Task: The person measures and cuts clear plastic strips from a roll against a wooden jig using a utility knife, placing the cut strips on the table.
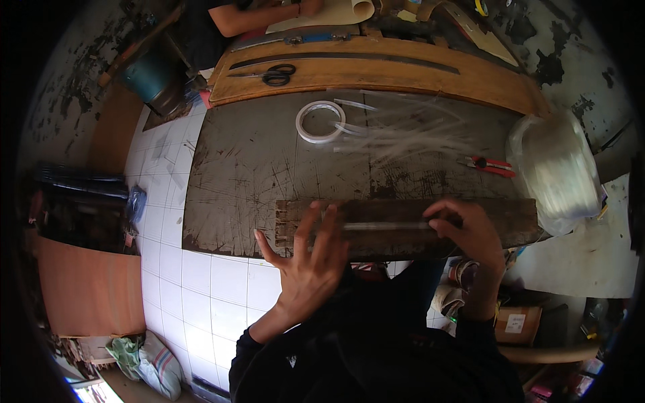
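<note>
A worn dark wooden board (510, 208) lies along the near edge of the scratched table. My left hand (308, 252) rests over its left part, fingers spread and fingertips on the wood. A thin translucent strip (386, 226) lies along the board, running from beside my left fingers to my right hand (463, 225). The right thumb and forefinger are pinched at the strip's right end. Beyond the board is a pile of loose clear strips (410, 134), with a white roll of tape (321, 122) at its left. Red-handled cutters (490, 166) lie to the right.
A large roll of clear material in plastic (557, 168) stands at the table's right end. On the wooden plank (376, 77) at the back are black-handled scissors (277, 75) and a long metal strip (349, 59). Another person's arm (259, 20) reaches in over pale sheet material.
</note>
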{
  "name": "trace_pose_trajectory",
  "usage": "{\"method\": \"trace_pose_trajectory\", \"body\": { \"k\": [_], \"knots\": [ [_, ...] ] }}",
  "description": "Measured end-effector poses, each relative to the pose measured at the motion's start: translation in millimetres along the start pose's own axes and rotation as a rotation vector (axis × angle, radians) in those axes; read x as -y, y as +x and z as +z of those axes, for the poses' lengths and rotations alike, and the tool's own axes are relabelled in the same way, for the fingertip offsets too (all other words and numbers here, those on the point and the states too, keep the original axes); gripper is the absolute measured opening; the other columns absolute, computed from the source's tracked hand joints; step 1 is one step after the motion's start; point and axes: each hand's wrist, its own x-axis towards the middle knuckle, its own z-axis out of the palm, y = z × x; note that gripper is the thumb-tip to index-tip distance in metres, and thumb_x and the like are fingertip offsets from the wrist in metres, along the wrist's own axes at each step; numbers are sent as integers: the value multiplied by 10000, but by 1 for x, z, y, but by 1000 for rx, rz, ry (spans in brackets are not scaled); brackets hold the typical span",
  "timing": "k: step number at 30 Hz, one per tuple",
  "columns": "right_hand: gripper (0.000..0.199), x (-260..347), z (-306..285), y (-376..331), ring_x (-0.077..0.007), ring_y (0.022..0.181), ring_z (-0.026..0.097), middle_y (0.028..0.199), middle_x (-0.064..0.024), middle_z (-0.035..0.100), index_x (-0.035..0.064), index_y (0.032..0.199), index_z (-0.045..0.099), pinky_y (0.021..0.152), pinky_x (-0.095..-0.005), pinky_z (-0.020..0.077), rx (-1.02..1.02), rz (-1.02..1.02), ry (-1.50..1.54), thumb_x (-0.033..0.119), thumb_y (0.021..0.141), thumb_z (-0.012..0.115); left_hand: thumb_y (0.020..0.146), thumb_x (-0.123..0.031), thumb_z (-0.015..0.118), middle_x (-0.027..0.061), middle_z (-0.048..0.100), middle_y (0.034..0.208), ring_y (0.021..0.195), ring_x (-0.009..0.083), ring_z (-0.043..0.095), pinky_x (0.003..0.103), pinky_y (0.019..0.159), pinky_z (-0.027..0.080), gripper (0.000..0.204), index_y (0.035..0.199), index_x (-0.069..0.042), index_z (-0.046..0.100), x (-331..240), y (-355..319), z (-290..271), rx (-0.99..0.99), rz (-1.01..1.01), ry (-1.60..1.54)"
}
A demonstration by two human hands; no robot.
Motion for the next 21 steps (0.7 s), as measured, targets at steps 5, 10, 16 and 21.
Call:
{"method": "trace_pose_trajectory", "body": {
  "k": [5, 10, 16, 21],
  "knots": [
    [126, -50, -67, -34, -80, 609, 568, 672, -21, 598, 26, 897, 633, 559, -222, 439, -110, 124, 75, 34, 771, 636, 785, -263, 634, -29, 502, 1239, 1262, 213, 363, 729, 984, -6, 151, 875, -143, 654, -1, -2, 3, 16, -8, -2],
    [83, -86, -107, -52, -75, 590, 553, 672, -18, 593, 12, 831, 641, 548, -209, 427, -216, 197, 121, -2, 749, 634, 768, -231, 631, -24, 525, 1217, 1247, 212, 388, 739, 977, -4, 106, 789, -128, 642, -2, 2, 9, -42, 20, -8],
    [52, -90, -114, -52, -62, 576, 548, 638, -2, 587, 8, 794, 639, 501, -198, 380, -202, 198, 141, -10, 745, 632, 764, -218, 648, -40, 551, 1196, 1250, 213, 392, 727, 990, -31, 89, 811, -142, 652, -5, 7, -1, 3, -16, 73],
    [43, -97, -114, -48, -55, 573, 546, 627, 1, 583, 11, 800, 637, 494, -198, 365, -205, 155, 92, 8, 757, 632, 770, -214, 653, -45, 557, 1185, 1257, 208, 383, 723, 992, -42, 91, 823, -141, 657, -6, 5, 1, 15, -15, 89]
  ]
}}
